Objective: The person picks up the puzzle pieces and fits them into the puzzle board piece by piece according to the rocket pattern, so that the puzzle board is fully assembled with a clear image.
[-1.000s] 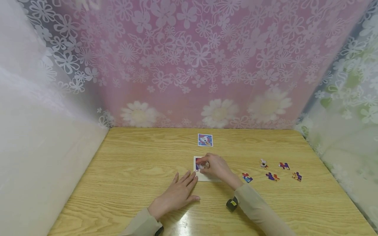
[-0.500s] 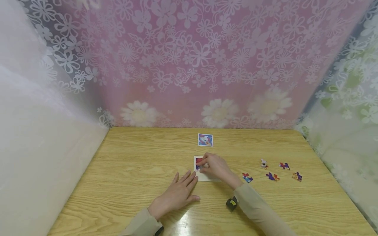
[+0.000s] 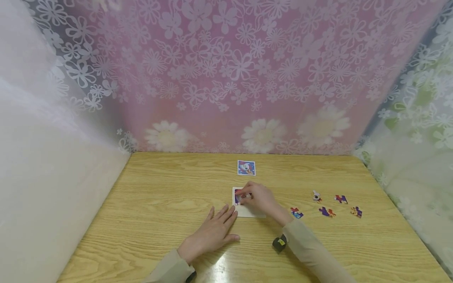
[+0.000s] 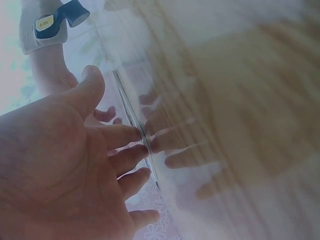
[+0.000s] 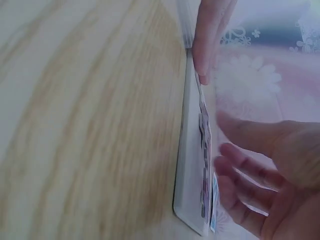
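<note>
Presumably at the fitting step, the right hand (image 3: 259, 198) is arching over the puzzle tray (image 3: 249, 212) on the desk (image 3: 159, 192) (pinching or not, I cannot tell); the spread left hand (image 3: 211, 236) is touching its edge. Next, the loose pieces (image 3: 323, 212) rightward are probably needing careful aligning.

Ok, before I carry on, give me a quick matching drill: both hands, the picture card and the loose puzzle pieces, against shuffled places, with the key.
Things
A. left hand
B. right hand
C. picture card
D. loose puzzle pieces

Places
1. beyond the puzzle board, toward the table's far edge
2. out to the right of the puzzle board
3. at the puzzle board's near left corner
4. fingers over the puzzle board

Pairs: A-3, B-4, C-1, D-2
</note>
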A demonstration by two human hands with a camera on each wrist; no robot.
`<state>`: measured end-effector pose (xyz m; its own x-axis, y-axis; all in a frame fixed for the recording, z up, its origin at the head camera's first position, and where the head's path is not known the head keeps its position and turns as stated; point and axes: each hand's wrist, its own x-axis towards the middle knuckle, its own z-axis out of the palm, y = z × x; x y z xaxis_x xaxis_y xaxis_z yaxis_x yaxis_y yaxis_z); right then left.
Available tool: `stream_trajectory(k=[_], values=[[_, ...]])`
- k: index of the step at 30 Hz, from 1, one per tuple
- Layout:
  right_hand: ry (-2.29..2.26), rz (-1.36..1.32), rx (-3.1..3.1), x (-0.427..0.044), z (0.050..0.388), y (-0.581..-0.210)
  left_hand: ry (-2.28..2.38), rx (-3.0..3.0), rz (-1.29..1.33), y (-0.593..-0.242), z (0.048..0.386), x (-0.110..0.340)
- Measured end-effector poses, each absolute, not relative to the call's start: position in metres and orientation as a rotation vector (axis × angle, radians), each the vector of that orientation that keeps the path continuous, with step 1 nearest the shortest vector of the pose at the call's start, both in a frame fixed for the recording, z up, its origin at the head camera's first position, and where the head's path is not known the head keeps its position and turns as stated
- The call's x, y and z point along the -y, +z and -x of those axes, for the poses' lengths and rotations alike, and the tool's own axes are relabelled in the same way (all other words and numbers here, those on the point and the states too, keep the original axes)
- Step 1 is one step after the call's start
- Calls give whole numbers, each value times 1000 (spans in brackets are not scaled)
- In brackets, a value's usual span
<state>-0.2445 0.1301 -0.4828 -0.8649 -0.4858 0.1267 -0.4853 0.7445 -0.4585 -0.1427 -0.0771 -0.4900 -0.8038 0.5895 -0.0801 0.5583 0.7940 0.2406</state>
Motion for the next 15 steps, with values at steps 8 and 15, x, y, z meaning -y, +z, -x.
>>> stream_trajectory(k=[8, 15], values=[[-747, 650, -3014, -132, 248, -484, 299, -2836, -902, -491, 143, 77], [-685, 631, -3021, -132, 246, -487, 325, -2832, -910, -489, 142, 77]])
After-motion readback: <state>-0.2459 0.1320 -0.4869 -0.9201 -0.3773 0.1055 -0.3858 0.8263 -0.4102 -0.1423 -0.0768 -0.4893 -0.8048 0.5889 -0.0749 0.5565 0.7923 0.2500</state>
